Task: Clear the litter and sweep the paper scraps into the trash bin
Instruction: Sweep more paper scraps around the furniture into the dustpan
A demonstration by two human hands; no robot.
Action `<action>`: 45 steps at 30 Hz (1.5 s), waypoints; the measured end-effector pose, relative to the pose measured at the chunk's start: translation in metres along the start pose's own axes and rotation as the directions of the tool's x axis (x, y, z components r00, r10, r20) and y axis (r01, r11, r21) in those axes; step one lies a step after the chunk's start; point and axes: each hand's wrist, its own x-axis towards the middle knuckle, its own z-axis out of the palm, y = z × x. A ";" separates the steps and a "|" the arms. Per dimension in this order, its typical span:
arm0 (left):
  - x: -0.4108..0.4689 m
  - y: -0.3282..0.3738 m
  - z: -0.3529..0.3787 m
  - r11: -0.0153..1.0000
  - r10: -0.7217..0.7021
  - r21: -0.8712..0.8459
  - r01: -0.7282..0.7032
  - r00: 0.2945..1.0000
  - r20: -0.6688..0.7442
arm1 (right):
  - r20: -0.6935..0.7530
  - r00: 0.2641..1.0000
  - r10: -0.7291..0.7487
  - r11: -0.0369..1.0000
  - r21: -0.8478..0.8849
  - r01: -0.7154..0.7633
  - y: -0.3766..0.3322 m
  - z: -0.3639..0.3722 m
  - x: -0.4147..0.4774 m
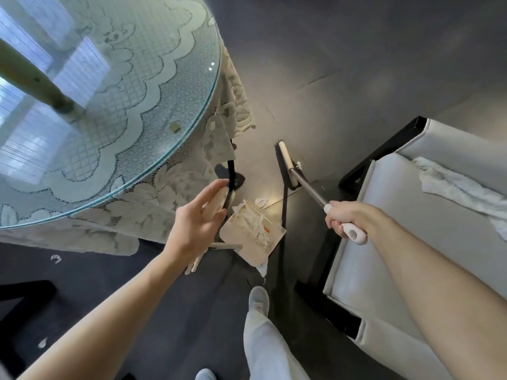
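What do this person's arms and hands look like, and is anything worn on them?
The left hand and right hand wear no gloves; no rings, watch or bracelet show. No sleeves are in view above the wrists. White trousers show below.

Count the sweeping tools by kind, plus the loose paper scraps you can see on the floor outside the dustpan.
Broom: 1
Dustpan: 1
Loose scraps: 4 clearly visible
Total: 6
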 end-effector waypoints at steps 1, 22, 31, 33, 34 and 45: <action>-0.004 -0.002 -0.002 1.000 -0.004 -0.001 0.004 1.000 -0.003 | -0.005 1.000 -0.001 1.000 -0.025 0.001 0.003 0.004 -0.002; -0.258 -0.115 -0.106 0.987 -0.157 -0.064 0.148 0.972 -0.176 | 0.087 0.994 0.070 0.994 -0.088 -0.062 0.196 0.222 -0.149; -0.296 -0.144 -0.122 0.982 -0.185 -0.058 0.180 0.977 -0.104 | -0.017 0.997 -0.077 0.996 -0.036 0.076 0.217 0.228 -0.199; -0.298 -0.150 -0.120 0.983 -0.183 -0.031 0.180 0.977 -0.110 | -0.047 0.996 -0.070 0.997 -0.023 0.069 0.218 0.226 -0.201; -0.298 -0.152 -0.119 0.984 -0.179 -0.027 0.177 0.978 -0.108 | -0.061 0.996 -0.070 0.997 -0.016 0.069 0.219 0.226 -0.201; -0.263 -0.138 -0.092 0.994 -0.103 -0.025 0.102 0.993 -0.063 | 0.012 1.000 0.014 1.000 0.028 -0.015 0.242 0.301 -0.194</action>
